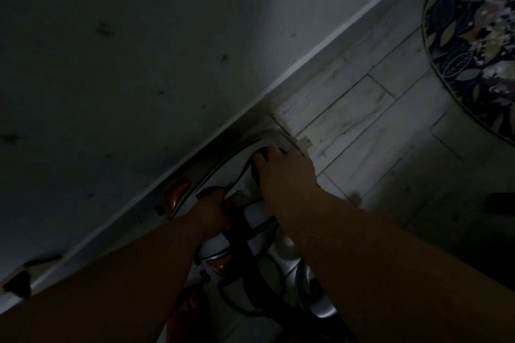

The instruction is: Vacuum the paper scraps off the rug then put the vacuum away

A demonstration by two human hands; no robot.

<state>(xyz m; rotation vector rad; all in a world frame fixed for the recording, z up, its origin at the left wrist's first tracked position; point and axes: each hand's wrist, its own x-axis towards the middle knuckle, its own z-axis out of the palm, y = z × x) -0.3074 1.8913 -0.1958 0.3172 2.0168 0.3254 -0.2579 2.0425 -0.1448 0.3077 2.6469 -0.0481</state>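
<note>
The scene is dark. A white vacuum [252,234] with orange parts and a black cord stands on the floor by the wall, at the bottom centre. My left hand [213,210] grips its black handle. My right hand [281,170] rests on the vacuum's upper part, with the fingers curled over a dark piece; what they hold is unclear. The round patterned rug [471,36] lies at the top right; no paper scraps are visible on it in this light.
A grey wall [139,50] with a white skirting board [320,47] runs diagonally across the left. Pale floorboards [362,108] lie between the vacuum and the rug. A dark object [500,202] sits at the right edge. A foot [189,306] shows below the vacuum.
</note>
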